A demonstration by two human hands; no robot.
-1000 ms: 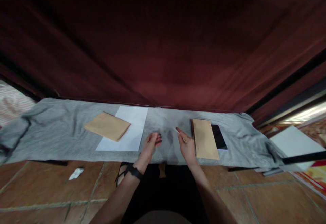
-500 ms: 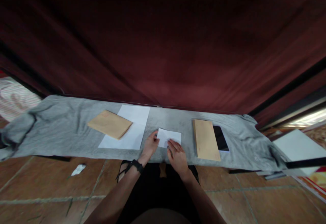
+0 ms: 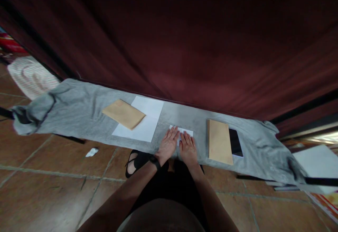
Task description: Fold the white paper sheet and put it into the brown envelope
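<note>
Both my hands lie flat, side by side, on a small folded sheet of white paper (image 3: pixel 187 131). My left hand (image 3: pixel 169 143) covers its left part with the fingers stretched out, and a dark band is on that wrist. My right hand (image 3: pixel 188 148) presses on the right part, fingers straight and pointing away from me. Only the paper's far strip shows; the rest is hidden under the hands. To the left, a brown envelope (image 3: pixel 123 114) lies partly over a larger white sheet (image 3: pixel 149 119). A stack of brown envelopes (image 3: pixel 220 142) rests to the right.
Partly behind the right-hand envelopes is a dark-screened tablet or phone (image 3: pixel 236 142). A grey cloth (image 3: pixel 87 116) covers the narrow table. A dark red curtain (image 3: pixel 179 66) hangs along its far edge. A scrap of white paper (image 3: pixel 92 152) lies on the tiled floor.
My left hand has moved from the small paper's left edge onto its top. My right hand has flattened beside it. The whole view has tilted and shifted somewhat.
</note>
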